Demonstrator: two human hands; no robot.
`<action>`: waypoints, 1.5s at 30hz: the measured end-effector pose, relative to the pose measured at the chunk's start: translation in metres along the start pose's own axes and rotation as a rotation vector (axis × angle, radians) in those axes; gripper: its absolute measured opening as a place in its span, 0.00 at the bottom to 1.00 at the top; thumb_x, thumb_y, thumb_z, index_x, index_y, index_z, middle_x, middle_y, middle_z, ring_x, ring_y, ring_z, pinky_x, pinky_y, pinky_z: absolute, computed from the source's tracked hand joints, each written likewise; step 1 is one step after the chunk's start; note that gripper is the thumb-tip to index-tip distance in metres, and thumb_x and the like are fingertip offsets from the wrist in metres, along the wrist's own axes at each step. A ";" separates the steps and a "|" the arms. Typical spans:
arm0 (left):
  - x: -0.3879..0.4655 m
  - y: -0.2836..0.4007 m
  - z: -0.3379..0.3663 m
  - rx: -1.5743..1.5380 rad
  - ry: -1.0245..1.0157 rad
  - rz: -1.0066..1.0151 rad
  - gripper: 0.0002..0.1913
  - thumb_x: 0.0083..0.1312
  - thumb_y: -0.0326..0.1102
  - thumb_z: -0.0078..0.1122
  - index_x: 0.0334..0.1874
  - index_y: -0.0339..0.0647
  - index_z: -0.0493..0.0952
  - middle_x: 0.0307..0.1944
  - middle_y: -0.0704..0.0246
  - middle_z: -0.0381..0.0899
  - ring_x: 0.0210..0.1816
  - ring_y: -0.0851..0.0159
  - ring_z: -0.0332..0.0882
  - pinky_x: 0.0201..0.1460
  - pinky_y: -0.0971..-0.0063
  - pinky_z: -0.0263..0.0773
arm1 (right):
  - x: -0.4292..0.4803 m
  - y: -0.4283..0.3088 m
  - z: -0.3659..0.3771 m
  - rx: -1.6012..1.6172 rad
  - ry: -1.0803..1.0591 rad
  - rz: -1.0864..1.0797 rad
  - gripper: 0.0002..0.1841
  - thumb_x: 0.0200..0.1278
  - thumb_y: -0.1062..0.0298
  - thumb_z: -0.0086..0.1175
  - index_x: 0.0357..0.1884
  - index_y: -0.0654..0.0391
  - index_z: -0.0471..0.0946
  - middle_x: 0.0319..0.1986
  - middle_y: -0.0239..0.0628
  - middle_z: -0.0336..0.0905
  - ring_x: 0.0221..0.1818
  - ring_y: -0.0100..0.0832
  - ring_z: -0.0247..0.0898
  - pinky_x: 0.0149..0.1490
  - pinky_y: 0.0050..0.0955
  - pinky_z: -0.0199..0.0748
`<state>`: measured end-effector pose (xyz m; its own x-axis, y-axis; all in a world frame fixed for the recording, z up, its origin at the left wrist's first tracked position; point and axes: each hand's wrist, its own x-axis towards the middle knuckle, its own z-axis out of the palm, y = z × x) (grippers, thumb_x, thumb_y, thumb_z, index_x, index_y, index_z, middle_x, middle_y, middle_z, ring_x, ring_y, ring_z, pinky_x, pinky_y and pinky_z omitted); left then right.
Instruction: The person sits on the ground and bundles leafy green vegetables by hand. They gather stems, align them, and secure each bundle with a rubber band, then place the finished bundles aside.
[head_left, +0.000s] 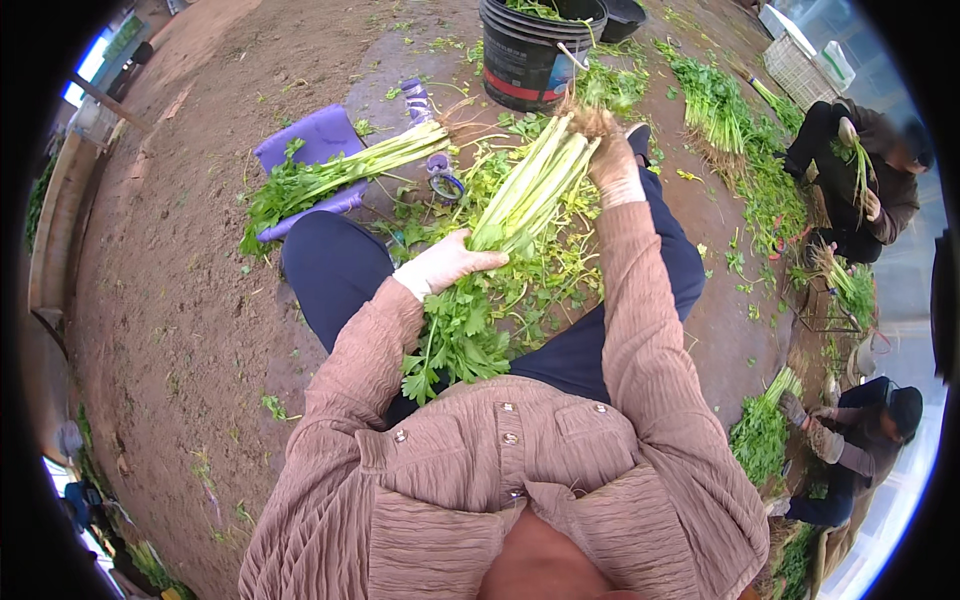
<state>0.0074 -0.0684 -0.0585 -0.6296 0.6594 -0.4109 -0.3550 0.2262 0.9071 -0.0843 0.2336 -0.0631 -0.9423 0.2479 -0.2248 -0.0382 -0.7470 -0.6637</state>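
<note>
A bunch of celery lies slantwise across both my gloved hands, roots up and away from me, leaves hanging toward my lap. My left hand is closed around the stalks where the leaves begin. At the root end, my right hand grips the bunch beside its brown roots. Left of it, more celery rests over a purple padded support. A purple wrapped post stands beyond those stalks, with a blue-rimmed ring, perhaps a tape roll, at its near end.
Loose yellow-green leaves cover the ground between my legs. A black bucket with greens stands ahead. Celery piles lie to the right, where one person and another handle bunches. Bare soil extends left.
</note>
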 end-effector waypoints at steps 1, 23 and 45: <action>-0.013 0.003 -0.002 -0.032 0.010 -0.026 0.29 0.61 0.37 0.70 0.63 0.34 0.72 0.51 0.66 0.80 0.44 0.70 0.79 0.40 0.78 0.77 | 0.007 -0.018 0.000 -0.020 -0.099 0.028 0.13 0.72 0.63 0.51 0.50 0.61 0.75 0.36 0.39 0.81 0.33 0.29 0.75 0.39 0.25 0.80; -0.032 -0.005 -0.014 -0.132 0.087 0.194 0.30 0.63 0.44 0.69 0.63 0.37 0.71 0.49 0.67 0.82 0.50 0.70 0.77 0.45 0.74 0.75 | -0.106 0.029 0.085 -1.403 -0.913 -1.040 0.13 0.50 0.71 0.65 0.40 0.51 0.79 0.43 0.35 0.80 0.45 0.43 0.77 0.48 0.37 0.76; -0.038 -0.001 -0.011 -0.091 -0.083 0.295 0.33 0.67 0.53 0.58 0.67 0.36 0.66 0.50 0.66 0.82 0.49 0.72 0.75 0.36 0.78 0.77 | -0.115 0.017 0.067 -0.815 -0.600 -0.272 0.18 0.72 0.58 0.54 0.52 0.64 0.73 0.34 0.36 0.83 0.43 0.29 0.79 0.51 0.27 0.74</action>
<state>0.0244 -0.1018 -0.0452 -0.6577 0.7438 -0.1191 -0.2284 -0.0463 0.9725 0.0007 0.1507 -0.0007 -0.9544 -0.1679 0.2469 -0.2480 -0.0146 -0.9687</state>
